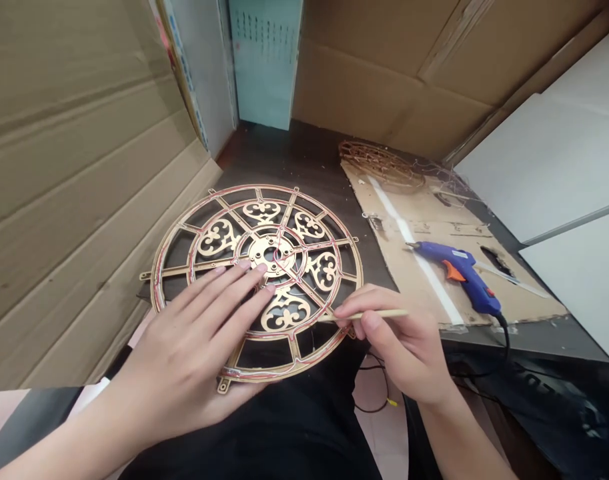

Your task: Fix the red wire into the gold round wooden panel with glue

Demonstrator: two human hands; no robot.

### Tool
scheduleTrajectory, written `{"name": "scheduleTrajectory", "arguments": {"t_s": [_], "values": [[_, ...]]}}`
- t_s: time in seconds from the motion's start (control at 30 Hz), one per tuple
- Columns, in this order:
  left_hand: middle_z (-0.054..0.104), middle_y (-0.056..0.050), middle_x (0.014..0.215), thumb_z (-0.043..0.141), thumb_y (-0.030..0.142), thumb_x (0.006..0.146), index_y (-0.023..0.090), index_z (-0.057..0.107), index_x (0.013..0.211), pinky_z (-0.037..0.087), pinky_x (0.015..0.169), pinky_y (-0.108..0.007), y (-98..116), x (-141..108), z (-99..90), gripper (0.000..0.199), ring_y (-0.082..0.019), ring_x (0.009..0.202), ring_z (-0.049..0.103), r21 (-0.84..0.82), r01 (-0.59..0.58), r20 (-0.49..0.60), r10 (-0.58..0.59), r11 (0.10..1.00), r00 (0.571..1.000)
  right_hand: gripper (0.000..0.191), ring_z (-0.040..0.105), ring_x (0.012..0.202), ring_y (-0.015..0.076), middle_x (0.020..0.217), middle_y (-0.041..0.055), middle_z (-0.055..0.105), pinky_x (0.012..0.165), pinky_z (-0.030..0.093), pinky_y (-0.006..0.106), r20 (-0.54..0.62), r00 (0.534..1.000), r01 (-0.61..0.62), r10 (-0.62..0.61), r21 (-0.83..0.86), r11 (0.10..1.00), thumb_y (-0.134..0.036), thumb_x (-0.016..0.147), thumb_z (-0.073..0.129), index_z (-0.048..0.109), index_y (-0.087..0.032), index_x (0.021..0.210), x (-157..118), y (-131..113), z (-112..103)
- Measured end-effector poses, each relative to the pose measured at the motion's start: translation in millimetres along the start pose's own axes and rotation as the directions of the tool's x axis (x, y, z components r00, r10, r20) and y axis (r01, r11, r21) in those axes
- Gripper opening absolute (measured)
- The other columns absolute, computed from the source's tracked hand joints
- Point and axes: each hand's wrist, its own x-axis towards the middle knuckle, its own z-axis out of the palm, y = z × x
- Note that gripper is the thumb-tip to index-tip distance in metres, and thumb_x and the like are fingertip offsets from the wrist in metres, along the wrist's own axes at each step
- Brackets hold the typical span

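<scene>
A round gold openwork frame with spokes, rings and scroll ornaments leans between the dark table and my lap. Thin red and white wires run along its rings and gather at the hub. My left hand grips the near left rim, its fingers stretched over the top toward the hub and part of the hand beneath the edge. Pinched in my right hand is a thin wooden stick, whose tip touches or nearly touches the outer ornament ring at the near right.
A blue glue gun with an orange trigger lies on cardboard to the right, its cord hanging off the table edge. Behind it sits a coil of brown wire. Cardboard walls stand left and behind.
</scene>
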Motion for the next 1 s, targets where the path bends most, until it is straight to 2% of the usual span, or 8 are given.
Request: {"name": "scheduleTrajectory", "arguments": {"t_s": [0.13, 0.37, 0.53, 0.67, 0.73, 0.8, 0.87, 1.0], "values": [[0.046, -0.016, 0.164, 0.066, 0.026, 0.096, 0.008, 0.048, 0.154, 0.033, 0.13, -0.053, 0, -3, 3.2, 0.063, -0.035, 0.156, 0.04, 0.072, -0.033, -0.003, 0.033, 0.997, 0.999, 0.021, 0.065, 0.079, 0.012, 0.091, 0.0026, 0.072, 0.072, 0.053, 0.025, -0.018, 1.0, 0.019, -0.019, -0.003, 1.0, -0.019, 0.107, 0.056, 0.076, -0.022, 0.111, 1, 0, 1], [0.048, -0.009, 0.164, 0.056, 0.027, 0.103, 0.014, 0.048, 0.156, 0.034, 0.13, -0.046, 1, -5, 1.3, 0.055, -0.03, 0.158, 0.038, 0.114, -0.016, -0.005, 0.017, 0.993, 1.0, 0.038, 0.055, 0.058, 0.0124, 0.06, -0.0002, 0.057, 0.054, 0.04, 0.026, 0.009, 0.999, 0.036, -0.035, -0.031, 0.999, -0.029, 0.106, 0.059, 0.062, -0.018, 0.069, 3, 3, 3], [0.047, -0.009, 0.164, 0.059, 0.029, 0.1, 0.013, 0.052, 0.154, 0.034, 0.129, -0.044, -6, -7, 2.9, 0.057, -0.03, 0.156, 0.041, 0.212, -0.063, -0.037, 0.073, 0.975, 0.997, 0.044, 0.055, 0.06, 0.0152, 0.062, 0.0003, 0.054, 0.056, 0.043, 0.029, 0.04, 0.999, -0.012, 0.015, -0.069, 0.998, -0.038, 0.109, 0.049, 0.053, -0.02, 0.069, 2, -5, -2], [0.052, -0.007, 0.161, 0.058, 0.026, 0.094, 0.015, 0.059, 0.149, 0.037, 0.127, -0.038, -11, -6, 5.0, 0.056, -0.028, 0.147, 0.053, 0.322, -0.132, -0.082, 0.166, 0.938, 0.983, 0.039, 0.06, 0.064, 0.017, 0.069, 0.0006, 0.061, 0.059, 0.046, 0.031, 0.158, 0.986, 0.007, 0.049, -0.335, 0.942, -0.039, 0.11, 0.044, 0.055, -0.022, 0.077, 22, -32, -29], [0.055, -0.007, 0.159, 0.055, 0.02, 0.092, 0.015, 0.062, 0.147, 0.036, 0.127, -0.037, -11, -4, 4.6, 0.055, -0.028, 0.144, 0.056, 0.34, -0.137, -0.105, 0.182, 0.93, 0.978, 0.035, 0.065, 0.075, 0.0174, 0.081, 0.0021, 0.067, 0.068, 0.05, 0.03, 0.23, 0.968, 0.043, 0.1, -0.544, 0.838, -0.036, 0.113, 0.038, 0.061, -0.022, 0.091, 50, -43, -50], [0.056, -0.007, 0.157, 0.055, 0.019, 0.092, 0.015, 0.062, 0.146, 0.036, 0.126, -0.038, -10, -3, 3.7, 0.055, -0.027, 0.141, 0.059, 0.356, -0.13, -0.117, 0.182, 0.925, 0.976, 0.04, 0.067, 0.082, 0.0166, 0.09, 0.0035, 0.071, 0.075, 0.052, 0.029, 0.248, 0.956, 0.102, 0.157, -0.781, 0.616, -0.037, 0.115, 0.033, 0.066, -0.021, 0.1, 91, -44, -74], [0.056, -0.008, 0.157, 0.056, 0.021, 0.092, 0.015, 0.061, 0.146, 0.04, 0.122, -0.039, -10, -3, 3.2, 0.055, -0.028, 0.139, 0.06, 0.375, -0.13, -0.117, 0.186, 0.918, 0.976, 0.037, 0.069, 0.089, 0.0183, 0.096, 0.0079, 0.073, 0.082, 0.052, 0.03, 0.106, 0.966, 0.026, 0.236, -0.948, 0.317, -0.034, 0.115, 0.036, 0.068, -0.017, 0.104, 137, -30, -96], [0.064, -0.006, 0.149, 0.055, 0.018, 0.093, 0.016, 0.066, 0.139, 0.047, 0.116, -0.033, -19, -1, 4.4, 0.047, -0.024, 0.134, 0.064, 0.42, -0.171, -0.146, 0.253, 0.891, 0.957, 0.03, 0.071, 0.101, 0.024, 0.109, 0.0158, 0.073, 0.091, 0.055, 0.039, -0.076, 0.95, -0.11, 0.302, -0.989, 0.097, -0.035, 0.102, 0.067, 0.069, -0.007, 0.112, 204, 19, -124]]}}
